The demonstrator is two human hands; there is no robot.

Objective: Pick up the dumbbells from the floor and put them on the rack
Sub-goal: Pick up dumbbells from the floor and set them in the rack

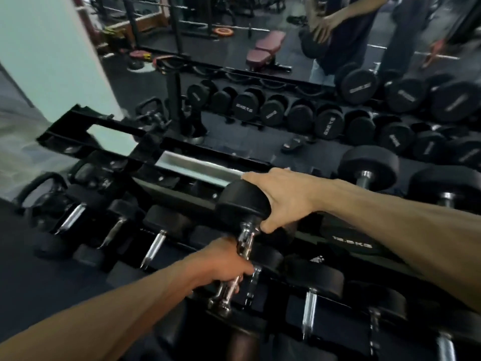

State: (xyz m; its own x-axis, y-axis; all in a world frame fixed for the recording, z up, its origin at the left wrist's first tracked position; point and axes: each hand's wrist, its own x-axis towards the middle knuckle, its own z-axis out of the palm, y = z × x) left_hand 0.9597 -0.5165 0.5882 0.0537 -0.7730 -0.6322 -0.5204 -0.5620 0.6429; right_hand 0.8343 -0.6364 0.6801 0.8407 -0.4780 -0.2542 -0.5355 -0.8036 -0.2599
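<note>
At the far left, a kettlebell sits on the low end of the black rack, with another kettlebell further back by the pale wall. Moving right along the lower tier, three small dumbbells lie side by side in their cradles, chrome handles pointing toward the camera. The upper tier above them is bare here, and its chrome rail catches the light.

Near the middle, the held dumbbell is tilted over the rack, its far black head up at the level of the upper tier and its chrome handle sloping down toward the camera. Whether it touches the rack cannot be told. The left hand is closed around the lower part of that handle, fingers wrapped under it. The right hand lies spread over the top and right side of the far head, thumb hooked below near where the handle joins.

To the right, larger dumbbells stand on the upper tier, and more fill the lower tier. Behind, a mirror reflects the rows of dumbbells, a bench and the person's own arms.
</note>
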